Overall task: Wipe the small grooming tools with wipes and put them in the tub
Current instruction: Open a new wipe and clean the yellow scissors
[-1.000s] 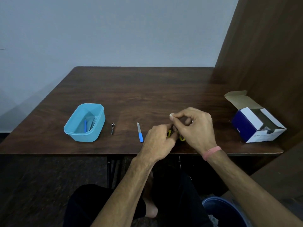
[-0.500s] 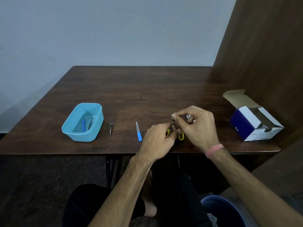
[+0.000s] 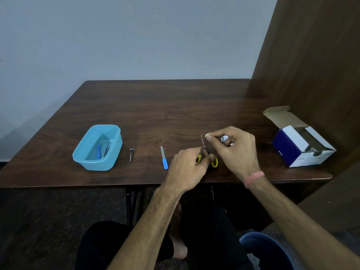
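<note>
Head view: the left hand (image 3: 186,168) grips the yellow handles of the small scissors (image 3: 207,159), its fingers curled round them, blades pointing up and away. The right hand (image 3: 236,151) pinches a white wipe (image 3: 224,138) at the blade tip between thumb and forefinger. All sit near the front edge of the surface (image 3: 175,106). Left of the hands lie a blue-handled nail file (image 3: 164,160), then nail clippers (image 3: 131,153), then the blue tub (image 3: 97,147), which holds tools. An open box (image 3: 300,147) stands well apart at right.

Dark wooden table (image 3: 155,106) against a pale grey wall (image 3: 136,36), brown wood panel (image 3: 311,55) at right.
</note>
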